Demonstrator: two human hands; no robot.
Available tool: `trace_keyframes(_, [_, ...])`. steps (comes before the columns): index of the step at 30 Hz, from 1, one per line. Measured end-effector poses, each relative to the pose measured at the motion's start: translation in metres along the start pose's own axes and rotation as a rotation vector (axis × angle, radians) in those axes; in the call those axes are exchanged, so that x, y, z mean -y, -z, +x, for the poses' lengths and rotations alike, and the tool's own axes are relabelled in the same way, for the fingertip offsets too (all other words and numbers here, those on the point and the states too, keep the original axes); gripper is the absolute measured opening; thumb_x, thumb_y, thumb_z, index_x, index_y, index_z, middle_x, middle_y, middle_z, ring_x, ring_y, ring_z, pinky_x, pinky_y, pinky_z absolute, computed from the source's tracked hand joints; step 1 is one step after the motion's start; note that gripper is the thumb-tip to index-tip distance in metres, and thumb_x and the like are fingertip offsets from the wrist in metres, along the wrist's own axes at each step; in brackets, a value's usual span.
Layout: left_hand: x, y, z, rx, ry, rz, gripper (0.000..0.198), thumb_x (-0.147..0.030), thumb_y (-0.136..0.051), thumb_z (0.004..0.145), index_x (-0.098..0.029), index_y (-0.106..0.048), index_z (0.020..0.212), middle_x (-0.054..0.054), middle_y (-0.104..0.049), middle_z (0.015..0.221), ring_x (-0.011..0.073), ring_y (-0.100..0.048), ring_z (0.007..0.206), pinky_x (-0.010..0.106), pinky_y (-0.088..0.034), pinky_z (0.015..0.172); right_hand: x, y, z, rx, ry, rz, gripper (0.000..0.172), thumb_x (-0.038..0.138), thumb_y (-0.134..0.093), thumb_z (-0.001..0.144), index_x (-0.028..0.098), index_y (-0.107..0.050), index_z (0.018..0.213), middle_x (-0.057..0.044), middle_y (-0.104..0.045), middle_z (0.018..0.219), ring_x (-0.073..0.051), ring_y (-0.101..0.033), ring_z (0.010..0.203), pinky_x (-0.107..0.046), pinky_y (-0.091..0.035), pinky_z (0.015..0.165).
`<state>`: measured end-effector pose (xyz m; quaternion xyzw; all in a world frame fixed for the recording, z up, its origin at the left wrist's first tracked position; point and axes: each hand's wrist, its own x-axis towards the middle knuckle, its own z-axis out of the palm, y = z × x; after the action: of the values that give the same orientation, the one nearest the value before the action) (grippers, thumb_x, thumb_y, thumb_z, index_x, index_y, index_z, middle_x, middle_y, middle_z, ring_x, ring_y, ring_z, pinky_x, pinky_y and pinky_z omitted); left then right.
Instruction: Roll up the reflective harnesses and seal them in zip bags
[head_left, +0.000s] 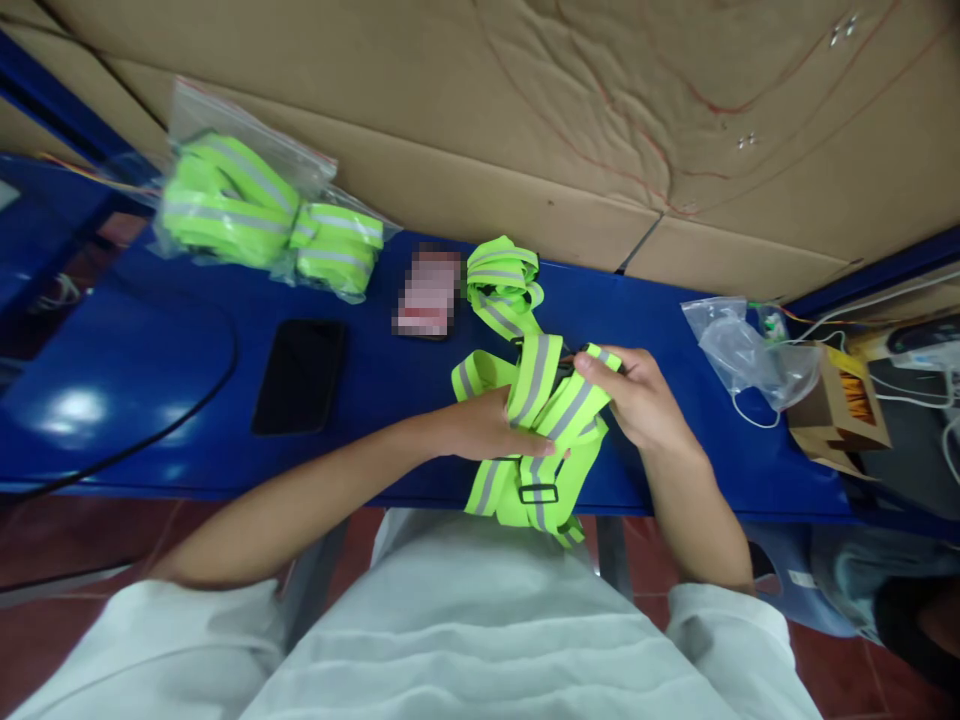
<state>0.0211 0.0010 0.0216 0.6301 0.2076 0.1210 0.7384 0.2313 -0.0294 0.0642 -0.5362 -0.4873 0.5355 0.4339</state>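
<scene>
Holding a neon-yellow reflective strap point(574, 408) in both hands, centre of frame, over the front edge of the blue tabletop point(397, 380). Left hand point(487, 425): fingers closed around the folds, one band crossing over the hand, so exact finger spacing hard to tell. Right hand point(637, 395): fingers point(600, 375) narrow, thumb pressing the strap's upper right end next to a black clip point(562, 372). Grey stripe runs along the bands; black slider buckle point(538, 488) hangs lower on the bundle, loose ends drop past the table edge in front of a light-coloured shirt point(487, 630).

Just above the hands, upper centre: coiled strap point(502, 270), same colour, one band trailing down to the held bundle; can't tell if joined. Left of the coil, a pixelated item point(429, 292), details unreadable. Further left, black phone point(298, 377) lying flat. Upper left, larger clear bag point(229, 205) with a folded strap inside, touching a smaller clear bag point(339, 248), also packed. Black cable point(214, 390) curves across the left side. Right side: clear plastic bag point(724, 325) with white mask point(739, 355), open cardboard box point(840, 415) beside it. Brown cardboard panel point(420, 190) stands behind, red wires point(652, 145) at upper right.
</scene>
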Motion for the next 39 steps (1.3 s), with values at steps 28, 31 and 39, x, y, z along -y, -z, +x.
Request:
trace_keyframes(28, [-0.007, -0.005, -0.002, -0.062, 0.060, -0.223, 0.030, -0.040, -0.080, 0.082, -0.015, -0.075, 0.097, 0.007, -0.079, 0.094, 0.0256, -0.076, 0.093, 0.038, -0.061, 0.090, -0.005, -0.013, -0.011, 0.212, 0.313, -0.529, 0.035, 0.039, -0.076, 0.092, 0.031, -0.075, 0.126, -0.002, -0.079, 0.113, -0.025, -0.078, 0.088, -0.033, -0.062, 0.076])
trace_keyframes(31, [-0.008, -0.014, 0.000, -0.179, 0.103, -0.396, 0.036, -0.036, -0.092, 0.070, -0.014, -0.076, 0.094, 0.008, -0.080, 0.093, 0.0266, -0.077, 0.092, 0.041, -0.061, 0.092, -0.007, -0.015, -0.010, 0.157, 0.250, -0.449, 0.030, 0.041, -0.078, 0.091, 0.030, -0.077, 0.119, -0.001, -0.079, 0.105, -0.017, -0.071, 0.056, -0.026, -0.052, 0.047])
trace_keyframes(39, [0.001, -0.031, -0.002, -0.123, 0.126, -0.509, 0.041, -0.035, -0.092, 0.072, -0.019, -0.079, 0.108, 0.009, -0.080, 0.103, 0.0275, -0.077, 0.099, 0.041, -0.061, 0.092, 0.005, -0.005, -0.002, 0.144, 0.127, -0.315, 0.029, 0.047, -0.081, 0.086, 0.022, -0.078, 0.101, 0.002, -0.073, 0.077, -0.011, -0.060, 0.049, -0.022, -0.045, 0.043])
